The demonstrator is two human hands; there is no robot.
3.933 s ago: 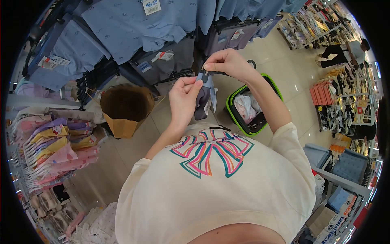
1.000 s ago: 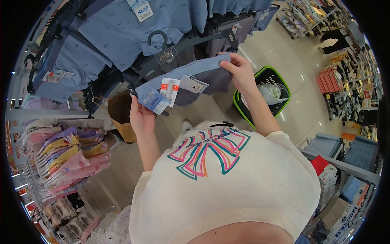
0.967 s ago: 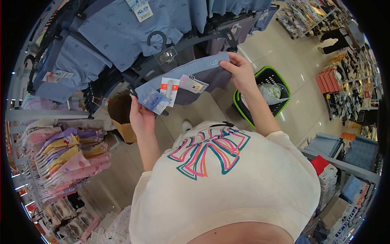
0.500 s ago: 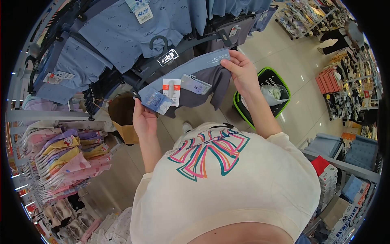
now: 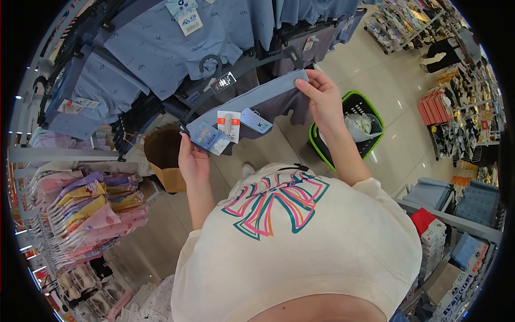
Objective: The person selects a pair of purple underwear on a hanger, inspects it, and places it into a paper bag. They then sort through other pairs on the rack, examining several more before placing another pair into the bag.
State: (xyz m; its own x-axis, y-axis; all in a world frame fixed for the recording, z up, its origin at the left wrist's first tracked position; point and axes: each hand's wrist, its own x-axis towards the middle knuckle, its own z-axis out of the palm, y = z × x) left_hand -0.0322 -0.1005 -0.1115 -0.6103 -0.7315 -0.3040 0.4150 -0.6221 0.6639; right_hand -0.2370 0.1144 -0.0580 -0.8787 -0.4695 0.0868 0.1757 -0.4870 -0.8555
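A grey garment with a blue waistband (image 5: 257, 97) hangs by a dark hanger (image 5: 221, 80). My right hand (image 5: 321, 99) pinches the waistband's right end between thumb and fingers. At the left end, my left hand (image 5: 194, 158) has its fingers closed on the garment's edge beside the tags. Three tags lie over the garment: a blue one (image 5: 210, 138), a red and white one with a security pin (image 5: 228, 126), and a bluish card (image 5: 256, 121).
Blue clothes (image 5: 177, 40) hang behind. A black and green basket (image 5: 316, 144) holding a bag stands on the floor at the right. A brown paper bag (image 5: 170, 177) stands at the left near colourful hanging clothes (image 5: 96, 206). A person (image 5: 450, 51) is at the upper right.
My right hand has shifted slightly right and down with the waistband's end. The waistband has turned and the tags have swung a little. The hanger's clip has moved away from the band's right end.
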